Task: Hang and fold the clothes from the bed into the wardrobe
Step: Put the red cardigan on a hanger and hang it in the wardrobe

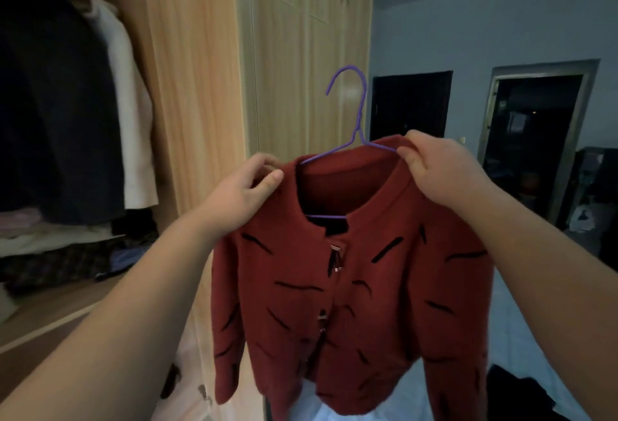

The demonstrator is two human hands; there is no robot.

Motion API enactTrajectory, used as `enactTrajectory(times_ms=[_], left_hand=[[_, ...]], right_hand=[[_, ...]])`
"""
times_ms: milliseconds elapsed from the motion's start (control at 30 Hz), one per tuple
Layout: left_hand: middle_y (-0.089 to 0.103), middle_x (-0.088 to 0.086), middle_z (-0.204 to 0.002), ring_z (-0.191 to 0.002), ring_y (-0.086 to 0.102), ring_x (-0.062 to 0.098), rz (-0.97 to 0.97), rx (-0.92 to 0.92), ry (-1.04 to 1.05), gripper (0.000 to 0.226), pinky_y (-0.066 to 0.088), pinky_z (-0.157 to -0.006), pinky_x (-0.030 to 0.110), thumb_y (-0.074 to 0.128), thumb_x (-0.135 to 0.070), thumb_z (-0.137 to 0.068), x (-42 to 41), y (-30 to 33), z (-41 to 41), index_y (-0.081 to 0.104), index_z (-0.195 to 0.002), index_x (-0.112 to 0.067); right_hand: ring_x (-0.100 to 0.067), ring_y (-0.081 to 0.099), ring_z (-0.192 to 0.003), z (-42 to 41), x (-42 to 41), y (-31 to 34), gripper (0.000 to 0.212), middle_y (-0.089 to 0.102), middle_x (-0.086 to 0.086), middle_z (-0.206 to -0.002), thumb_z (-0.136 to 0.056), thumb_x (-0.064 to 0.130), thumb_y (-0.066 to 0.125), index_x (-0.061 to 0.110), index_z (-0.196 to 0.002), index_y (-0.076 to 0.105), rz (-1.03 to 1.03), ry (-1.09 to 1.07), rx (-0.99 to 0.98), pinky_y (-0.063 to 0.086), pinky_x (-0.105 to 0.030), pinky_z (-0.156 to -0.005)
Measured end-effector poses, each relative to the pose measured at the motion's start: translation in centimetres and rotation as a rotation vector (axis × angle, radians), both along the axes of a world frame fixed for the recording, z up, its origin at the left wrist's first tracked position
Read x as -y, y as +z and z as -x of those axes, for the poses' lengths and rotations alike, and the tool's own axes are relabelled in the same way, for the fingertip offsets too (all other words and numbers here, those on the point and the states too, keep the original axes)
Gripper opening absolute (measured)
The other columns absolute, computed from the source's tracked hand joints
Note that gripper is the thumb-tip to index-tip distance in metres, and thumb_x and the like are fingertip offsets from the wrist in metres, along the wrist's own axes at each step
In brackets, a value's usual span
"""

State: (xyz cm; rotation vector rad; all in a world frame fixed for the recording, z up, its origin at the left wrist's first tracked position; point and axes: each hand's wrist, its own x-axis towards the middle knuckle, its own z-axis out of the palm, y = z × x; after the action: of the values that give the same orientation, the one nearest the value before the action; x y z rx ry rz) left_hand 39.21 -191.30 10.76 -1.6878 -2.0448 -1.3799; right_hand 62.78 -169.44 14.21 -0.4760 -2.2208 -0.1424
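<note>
Holding: both hands keep a red cardigan (347, 287) up in the air, in front of the wardrobe (197, 86).
Left hand (239, 193): it pinches the left shoulder of the cardigan between thumb and curled fingers.
Right hand (438, 170): it pinches the right shoulder near the collar, where the wire of the hanger (351, 113) goes into the cloth.
Hanger: thin and purple, already inside the cardigan; its hook stands free above the collar and catches on nothing. The bottom bar shows through the neck opening.
Cardigan: dark red with short black stripes, closed at the front by small metal clasps. The sleeves hang down at both sides and the hem hangs over the bed (521, 353).
Wardrobe: light wood; the left part is open, the doors in the middle are closed.
Inside the wardrobe: a dark coat (57, 103) and a white garment (130, 113) hang side by side, touching. Below them lies a pile of folded clothes (60, 247).
Bed: a pale sheet, at the right and below the cardigan. A dark piece of clothing (521, 394) lies on it near the lower right corner.
Behind: a grey wall with two dark doorways (535, 140).
</note>
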Motion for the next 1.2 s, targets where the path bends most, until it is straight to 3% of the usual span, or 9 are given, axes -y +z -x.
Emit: enactTrajectory(times_ms=[133, 333, 500, 633, 733, 867, 933, 1033, 1200], left_hand=[[0.069, -0.004, -0.096, -0.087, 0.061, 0.008, 0.141, 0.016, 0.144, 0.019, 0.039, -0.067, -0.002, 0.056, -0.013, -0.098, 0.5, -0.8, 0.9, 0.070, -0.110, -0.019], [0.063, -0.005, -0.071, -0.062, 0.055, 0.007, 0.109, 0.195, 0.250, 0.011, 0.038, -0.046, 0.006, 0.067, -0.019, -0.092, 0.0, -2.4, 1.1, 0.067, -0.081, -0.018], [0.059, -0.006, -0.078, -0.070, 0.050, 0.001, 0.011, 0.140, 0.367, 0.013, 0.036, -0.057, 0.014, 0.056, -0.022, -0.098, -0.2, -2.0, 0.5, 0.060, -0.089, -0.014], [0.055, -0.008, -0.074, -0.068, 0.049, 0.003, -0.150, 0.069, 0.366, 0.012, 0.035, -0.057, 0.010, 0.056, -0.019, -0.098, -0.4, -1.1, -0.5, 0.057, -0.087, -0.015], [0.055, -0.007, -0.076, -0.069, 0.051, 0.008, -0.003, -0.047, 0.291, 0.008, 0.037, -0.060, 0.013, 0.061, -0.018, -0.095, -0.1, -0.7, -0.8, 0.058, -0.087, -0.016], [0.054, -0.007, -0.122, -0.111, 0.049, 0.006, 0.115, -0.096, 0.120, 0.034, 0.031, -0.092, 0.012, 0.068, -0.018, -0.090, 0.3, -1.0, -0.3, 0.057, -0.122, -0.021], [0.054, -0.011, -0.130, -0.115, 0.050, 0.001, 0.134, -0.056, -0.034, 0.052, 0.032, -0.093, 0.004, 0.070, -0.014, -0.089, 0.1, -1.1, -0.9, 0.051, -0.136, -0.025], [0.060, -0.015, -0.125, -0.113, 0.053, -0.005, 0.163, -0.130, -0.092, 0.057, 0.032, -0.095, 0.000, 0.073, -0.009, -0.085, -1.0, -1.5, -1.4, 0.054, -0.136, -0.025], [0.069, -0.009, -0.102, -0.094, 0.057, -0.005, -0.062, -0.087, 0.024, 0.021, 0.042, -0.088, 0.009, 0.066, -0.013, -0.092, -1.3, -0.9, -1.9, 0.070, -0.112, -0.017]], right_hand=[[-0.031, 0.059, -0.080, 0.5, -1.0, -0.9, 0.019, 0.054, 0.000, -0.074, -0.103, 0.031, 0.045, 0.017, -0.092, 0.053, 0.134, 0.038, 0.056, 0.032, -0.033, -0.065], [-0.014, 0.055, -0.085, 0.6, -1.4, -2.8, 0.029, 0.062, 0.009, -0.093, -0.094, 0.051, 0.055, 0.036, -0.119, 0.056, 0.124, 0.068, 0.268, 0.038, -0.029, -0.073], [-0.024, 0.066, -0.094, 1.2, -2.2, -4.4, 0.023, 0.070, 0.004, -0.098, -0.100, 0.048, 0.043, 0.039, -0.119, 0.053, -0.044, -0.049, 0.456, 0.050, -0.034, -0.073], [-0.031, 0.066, -0.092, 1.9, -2.1, -4.6, 0.027, 0.070, -0.004, -0.099, -0.102, 0.045, 0.038, 0.030, -0.119, 0.054, -0.036, -0.124, 0.345, 0.052, -0.038, -0.071], [-0.032, 0.065, -0.093, 2.3, -1.6, -3.9, 0.029, 0.069, -0.008, -0.101, -0.102, 0.044, 0.042, 0.022, -0.115, 0.055, 0.093, -0.044, 0.290, 0.052, -0.041, -0.078], [-0.025, 0.064, -0.091, 2.3, -0.5, -3.5, 0.026, 0.067, -0.004, -0.099, -0.102, 0.043, 0.045, 0.021, -0.111, 0.058, 0.224, 0.071, 0.305, 0.052, -0.041, -0.083], [-0.023, 0.064, -0.089, 2.3, 0.0, -3.3, 0.025, 0.067, -0.003, -0.096, -0.101, 0.042, 0.046, 0.021, -0.108, 0.059, 0.244, 0.093, 0.304, 0.053, -0.040, -0.082], [-0.020, 0.064, -0.089, 2.0, 0.5, -2.9, 0.024, 0.067, -0.002, -0.096, -0.102, 0.038, 0.049, 0.018, -0.108, 0.062, 0.315, 0.162, 0.291, 0.052, -0.032, -0.079], [-0.005, 0.061, -0.088, 0.5, -0.1, -3.0, 0.034, 0.064, 0.008, -0.105, -0.099, 0.035, 0.055, 0.023, -0.131, 0.056, 0.324, 0.208, 0.129, 0.039, -0.006, -0.074]])
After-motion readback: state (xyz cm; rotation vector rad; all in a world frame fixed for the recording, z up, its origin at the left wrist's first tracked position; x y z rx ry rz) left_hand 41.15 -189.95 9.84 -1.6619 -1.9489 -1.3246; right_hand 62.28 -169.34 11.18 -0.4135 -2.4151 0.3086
